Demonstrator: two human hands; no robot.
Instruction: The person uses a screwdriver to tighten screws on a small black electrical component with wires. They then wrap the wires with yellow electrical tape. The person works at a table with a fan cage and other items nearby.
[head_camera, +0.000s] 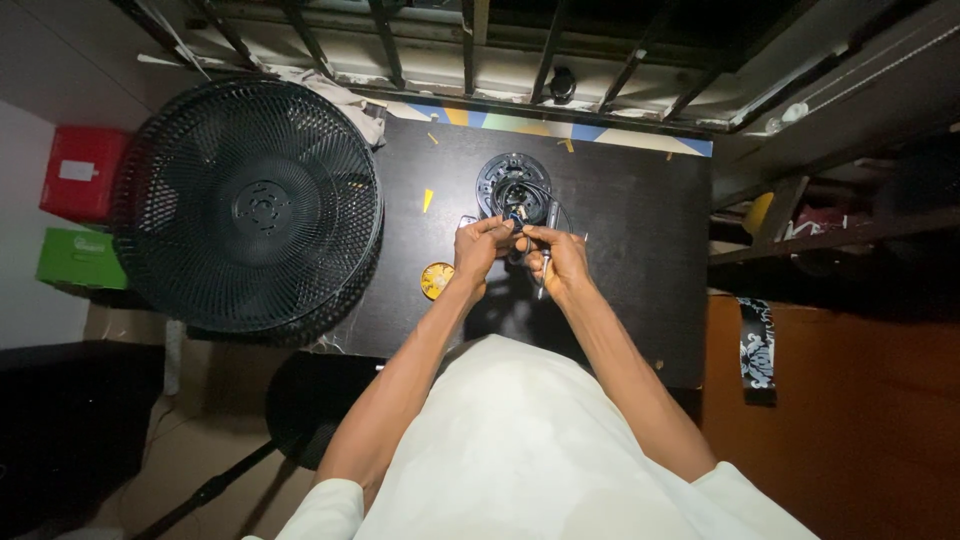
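Over the middle of the black table, my left hand and my right hand meet, and together they pinch a small dark part with a blue spot. Thin wires run from it to a round black motor housing just beyond my fingers. A slim screwdriver-like tool lies against my right hand; whether that hand grips it I cannot tell.
A large black fan grille overhangs the table's left end. A small round yellow tin sits near my left wrist. Red and green boxes stand at far left. A barred window runs behind the table; an orange cabinet stands to the right.
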